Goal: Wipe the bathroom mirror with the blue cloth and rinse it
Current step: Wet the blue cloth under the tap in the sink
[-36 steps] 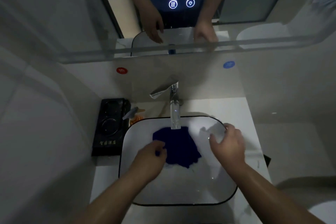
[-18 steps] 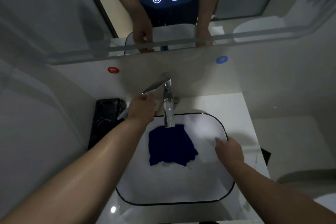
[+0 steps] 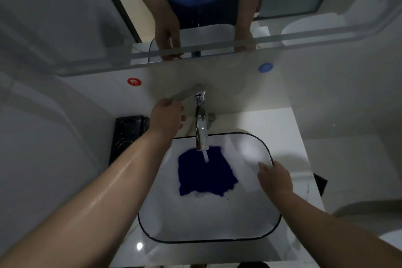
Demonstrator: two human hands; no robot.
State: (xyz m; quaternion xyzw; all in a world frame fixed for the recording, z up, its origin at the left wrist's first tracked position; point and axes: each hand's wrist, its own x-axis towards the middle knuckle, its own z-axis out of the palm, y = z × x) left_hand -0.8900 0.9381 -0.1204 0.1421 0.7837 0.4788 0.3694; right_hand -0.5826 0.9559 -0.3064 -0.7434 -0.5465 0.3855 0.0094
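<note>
The blue cloth point(image 3: 204, 172) lies spread in the white basin point(image 3: 208, 220), right under the chrome faucet spout point(image 3: 201, 130), with a thin stream of water falling on it. My left hand point(image 3: 167, 117) is raised behind the basin, its fingers against the underside of the faucet's lever handle point(image 3: 188, 93). My right hand point(image 3: 275, 178) hovers at the basin's right rim, fingers loosely curled, holding nothing. The mirror point(image 3: 195, 13) above reflects both arms and two lit touch icons.
A black tray point(image 3: 128, 135) with small items sits on the counter left of the basin. Red point(image 3: 134, 82) and blue point(image 3: 265, 67) round stickers mark the wall under the mirror. White counter point(image 3: 282, 128) surrounds the basin; a wall stands close on the left.
My left hand let go of the cloth in the basin and rose to the faucet handle. My right hand pulled back to the basin's right rim. The cloth stayed under the spout.
</note>
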